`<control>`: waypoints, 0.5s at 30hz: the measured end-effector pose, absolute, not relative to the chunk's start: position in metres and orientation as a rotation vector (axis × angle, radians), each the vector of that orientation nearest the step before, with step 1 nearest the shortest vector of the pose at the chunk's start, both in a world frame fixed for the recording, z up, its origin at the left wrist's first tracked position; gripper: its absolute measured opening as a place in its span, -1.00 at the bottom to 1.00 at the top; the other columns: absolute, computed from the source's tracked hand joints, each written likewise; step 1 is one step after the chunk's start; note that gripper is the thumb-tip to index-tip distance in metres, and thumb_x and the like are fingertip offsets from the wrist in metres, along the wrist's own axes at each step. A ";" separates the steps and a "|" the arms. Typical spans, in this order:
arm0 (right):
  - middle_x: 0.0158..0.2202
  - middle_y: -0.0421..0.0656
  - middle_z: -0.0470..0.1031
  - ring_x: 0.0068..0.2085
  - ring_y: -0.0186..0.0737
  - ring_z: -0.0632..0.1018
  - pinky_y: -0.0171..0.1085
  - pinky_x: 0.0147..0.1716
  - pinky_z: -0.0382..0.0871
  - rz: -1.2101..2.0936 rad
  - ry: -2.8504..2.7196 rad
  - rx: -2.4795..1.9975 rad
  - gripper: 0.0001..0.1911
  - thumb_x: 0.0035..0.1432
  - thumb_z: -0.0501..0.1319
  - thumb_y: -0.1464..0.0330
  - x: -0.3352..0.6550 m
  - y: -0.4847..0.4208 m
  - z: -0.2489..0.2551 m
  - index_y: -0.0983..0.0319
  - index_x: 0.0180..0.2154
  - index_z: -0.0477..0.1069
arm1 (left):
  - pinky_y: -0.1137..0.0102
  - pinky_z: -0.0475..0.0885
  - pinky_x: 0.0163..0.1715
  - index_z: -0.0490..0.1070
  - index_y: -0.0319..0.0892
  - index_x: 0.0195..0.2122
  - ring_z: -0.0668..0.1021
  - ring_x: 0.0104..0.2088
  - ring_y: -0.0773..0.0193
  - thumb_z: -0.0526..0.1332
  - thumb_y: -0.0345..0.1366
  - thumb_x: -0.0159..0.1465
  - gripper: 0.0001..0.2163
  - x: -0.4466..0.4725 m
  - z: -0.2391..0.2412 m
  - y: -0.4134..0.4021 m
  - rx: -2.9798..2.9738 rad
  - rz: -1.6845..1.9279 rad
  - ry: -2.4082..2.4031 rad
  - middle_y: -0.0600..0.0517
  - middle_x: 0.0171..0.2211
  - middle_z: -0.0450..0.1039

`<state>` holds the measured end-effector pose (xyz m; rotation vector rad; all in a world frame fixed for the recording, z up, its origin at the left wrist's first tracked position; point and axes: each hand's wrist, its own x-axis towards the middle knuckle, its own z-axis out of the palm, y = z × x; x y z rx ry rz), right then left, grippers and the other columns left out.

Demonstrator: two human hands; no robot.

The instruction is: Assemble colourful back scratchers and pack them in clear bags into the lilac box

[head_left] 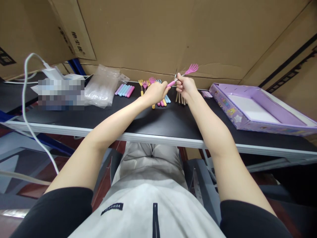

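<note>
A pink back scratcher with a claw-shaped head is held across both hands above the table. My left hand is closed round its pink handle. Near the claw end, my right hand grips the thin metal shaft, and the head sticks out up and to the right. Under and behind my left hand lie several more back scratchers with yellow, pink and blue heads, partly hidden by the hand. Below my right hand is a row of dark metal rods, their upper ends covered by it.
Lilac, blue and pink handles lie left of centre, beside clear plastic bags. A purple tray-like box stands at the right. A white cable hangs over the left edge. Cardboard walls the back of the black table.
</note>
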<state>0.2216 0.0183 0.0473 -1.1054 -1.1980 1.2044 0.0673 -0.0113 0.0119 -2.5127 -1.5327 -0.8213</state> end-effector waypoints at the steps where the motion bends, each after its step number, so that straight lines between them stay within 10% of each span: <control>1: -0.68 -0.43 0.09 -0.70 -0.58 0.07 -0.52 -0.71 -0.05 1.203 -1.197 -1.105 -0.46 0.35 0.41 0.26 0.223 0.019 0.047 0.19 -0.48 0.09 | 0.23 0.45 -0.04 0.49 -0.27 -0.03 0.67 -0.14 -0.03 0.00 -0.13 0.59 -0.64 0.068 0.012 -0.012 -2.504 -0.807 -1.543 -0.24 -0.27 0.63; 15: -0.69 -0.42 0.09 -0.70 -0.56 0.08 -0.51 -0.73 -0.05 1.157 -1.122 -1.120 -0.50 0.42 0.33 0.16 0.256 0.037 0.045 0.21 -0.49 0.20 | 0.22 0.47 -0.08 0.48 -0.27 0.01 0.69 -0.16 -0.04 -0.01 -0.17 0.58 -0.66 0.065 0.014 -0.030 -2.528 -0.659 -1.527 -0.22 -0.28 0.64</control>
